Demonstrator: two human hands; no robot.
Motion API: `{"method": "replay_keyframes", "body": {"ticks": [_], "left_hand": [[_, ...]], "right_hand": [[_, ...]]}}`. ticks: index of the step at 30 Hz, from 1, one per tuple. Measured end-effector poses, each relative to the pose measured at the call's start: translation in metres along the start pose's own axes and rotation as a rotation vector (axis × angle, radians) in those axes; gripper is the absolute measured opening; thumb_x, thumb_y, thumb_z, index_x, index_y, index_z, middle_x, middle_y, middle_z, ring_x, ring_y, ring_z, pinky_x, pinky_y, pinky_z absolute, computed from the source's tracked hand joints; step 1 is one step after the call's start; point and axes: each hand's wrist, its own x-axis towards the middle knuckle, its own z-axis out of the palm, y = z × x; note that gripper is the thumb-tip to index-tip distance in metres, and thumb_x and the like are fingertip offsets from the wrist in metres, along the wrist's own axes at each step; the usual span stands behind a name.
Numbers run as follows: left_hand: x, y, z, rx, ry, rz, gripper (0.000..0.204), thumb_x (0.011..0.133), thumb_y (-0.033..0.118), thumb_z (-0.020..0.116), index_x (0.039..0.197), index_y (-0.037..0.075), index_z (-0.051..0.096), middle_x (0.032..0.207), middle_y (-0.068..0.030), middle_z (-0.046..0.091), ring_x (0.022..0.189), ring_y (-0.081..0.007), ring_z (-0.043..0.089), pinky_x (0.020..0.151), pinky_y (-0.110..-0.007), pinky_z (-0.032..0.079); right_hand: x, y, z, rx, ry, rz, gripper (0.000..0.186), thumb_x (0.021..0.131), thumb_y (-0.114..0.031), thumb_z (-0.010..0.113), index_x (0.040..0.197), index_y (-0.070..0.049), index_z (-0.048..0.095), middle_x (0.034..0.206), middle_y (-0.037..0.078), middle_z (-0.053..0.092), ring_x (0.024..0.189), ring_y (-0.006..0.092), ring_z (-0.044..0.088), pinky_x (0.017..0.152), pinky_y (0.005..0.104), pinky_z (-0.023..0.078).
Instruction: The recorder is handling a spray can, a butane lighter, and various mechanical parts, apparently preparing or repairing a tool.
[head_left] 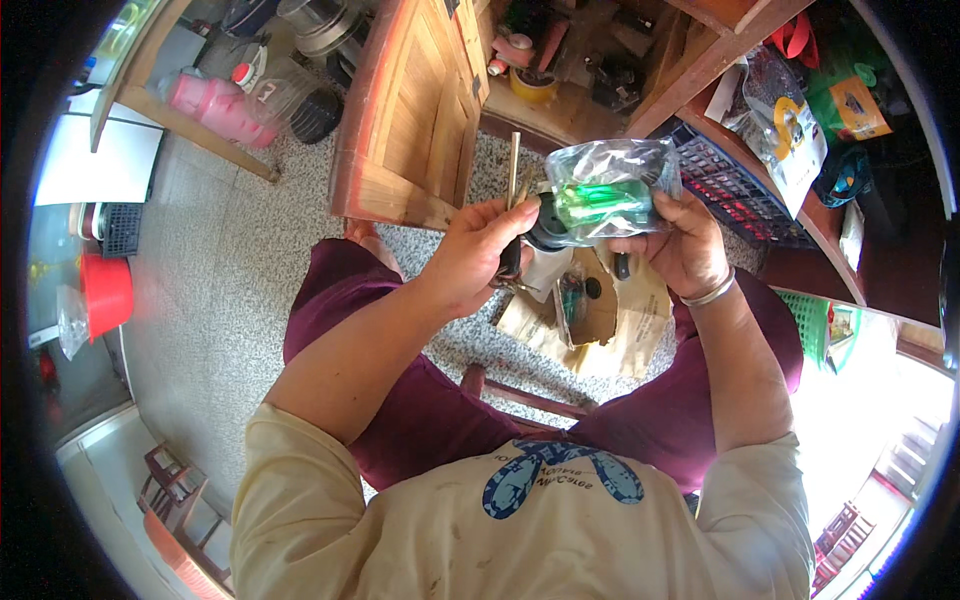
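Note:
In front of me, my right hand (690,243) pinches the right end of a clear plastic bag (625,158). Bright green slender pieces (600,202) show through the bag; their kind I cannot make out. My left hand (472,256) is closed around several things at the bag's left end. Among them are a thin metal rod (515,160) pointing away from me and a black rounded piece (546,225) that meets the bag. The palm hides the rest of that bundle. Lower down, an open cardboard box (598,312) rests on brown paper (645,325) between my legs.
A wooden cabinet door (400,130) hangs open ahead, with a yellow bowl (533,88) inside the cabinet. To the right stands a dark blue basket (745,190) on a shelf. A pink bottle (225,108) and a red bucket (106,293) are at left.

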Motion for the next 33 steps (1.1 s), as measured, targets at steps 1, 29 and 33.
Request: {"method": "replay_keyframes", "body": {"ticks": [1,29,33], "left_hand": [[0.0,-0.001,-0.002,-0.001,0.002,0.003,0.014,0.083,0.022,0.053,0.08,0.008,0.056,0.064,0.0031,0.053,0.047,-0.003,0.043,0.042,-0.017,0.033],[-0.003,-0.014,-0.003,0.214,-0.18,0.123,0.02,0.081,0.017,0.056,0.093,0.001,0.058,0.082,-0.0011,0.059,0.072,-0.0051,0.051,0.064,-0.021,0.041],[-0.006,-0.016,-0.003,0.117,-0.197,0.059,0.021,0.08,0.017,0.057,0.094,0.0,0.058,0.082,-0.0015,0.059,0.072,-0.005,0.051,0.064,-0.021,0.042]], "right_hand": [[0.001,0.003,-0.002,-0.002,-0.004,0.001,0.035,0.084,-0.016,0.042,0.114,0.001,0.039,0.106,0.015,0.051,0.09,0.0277,0.056,0.071,0.0385,0.052],[-0.001,0.021,0.018,0.127,-0.097,0.198,0.048,0.07,-0.008,0.063,0.113,-0.003,0.042,0.099,0.009,0.056,0.089,0.0231,0.056,0.077,0.0411,0.046],[-0.002,0.023,0.02,0.112,-0.155,0.225,0.046,0.071,-0.007,0.062,0.112,-0.002,0.042,0.099,0.01,0.056,0.089,0.0237,0.056,0.077,0.0418,0.046]]}}
